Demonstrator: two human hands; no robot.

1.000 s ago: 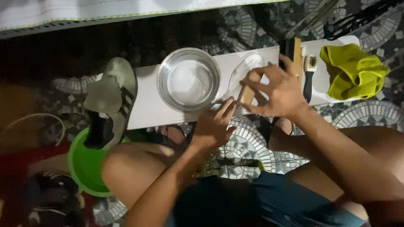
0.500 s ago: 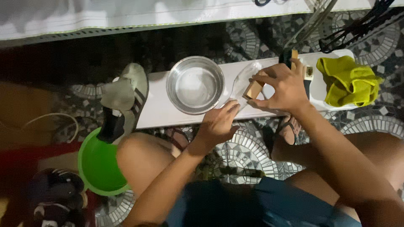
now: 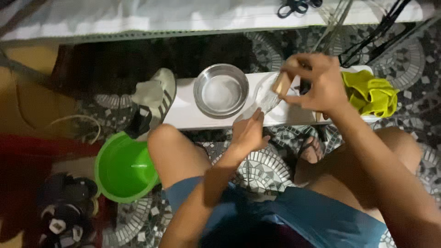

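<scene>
Head view, 1 camera, looking down over bare knees to a low white board [image 3: 183, 117] on patterned tiles. Right hand [image 3: 317, 85] clenched round a small wooden-handled brush [image 3: 281, 85], handle pinched high, bristles angled down and to the left toward a clear glass vessel [image 3: 264, 98] lying on the board. Left hand [image 3: 248, 133] just below that vessel, fingertips touching its near edge, steadying rather than fully grasping; too blurred to say whether anything is pinched there. Steel bowl [image 3: 221, 91] just left of the brush, upright, apparently holding a little water or nothing, apart from both hands. Yellow cloth [image 3: 370, 94] crumpled just right of the right hand, untouched. Sneaker [image 3: 151, 103] resting on the board's left end, well apart from the grip; green basin [image 3: 125, 167] on the floor below it. Judged midway: brush at the vessel, cloth not yet taken up, sneaker not in hand.
</scene>
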